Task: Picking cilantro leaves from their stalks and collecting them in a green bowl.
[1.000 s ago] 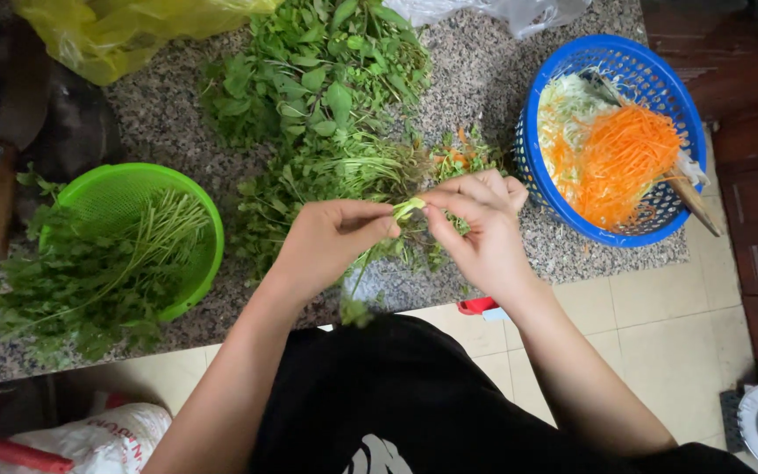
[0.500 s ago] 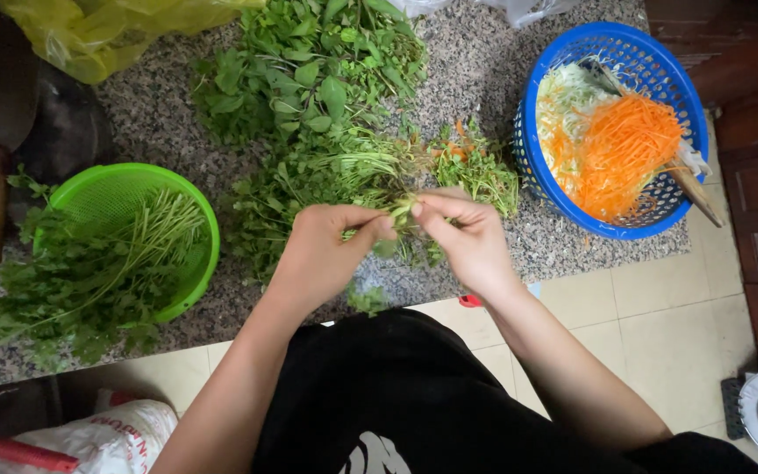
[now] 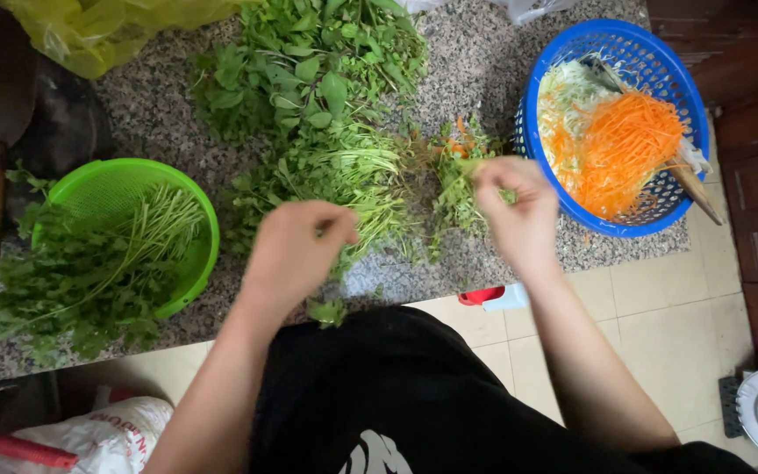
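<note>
While both hands [image 3: 296, 250] [image 3: 519, 211] pinch herbs [image 3: 344, 167], granite counter [image 3: 484, 61]

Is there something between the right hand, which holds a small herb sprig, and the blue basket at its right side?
Nothing visible stands between them. The right hand pinches a herb sprig just left of the blue basket, and only a narrow strip of bare granite counter separates them.

hands: 2 [image 3: 296, 250] [image 3: 519, 211] | baskets: 2, green [image 3: 125, 184] and blue [image 3: 660, 61] | yellow bag: 1 [image 3: 107, 31] | herb pile: 1 [image 3: 318, 96]
</note>
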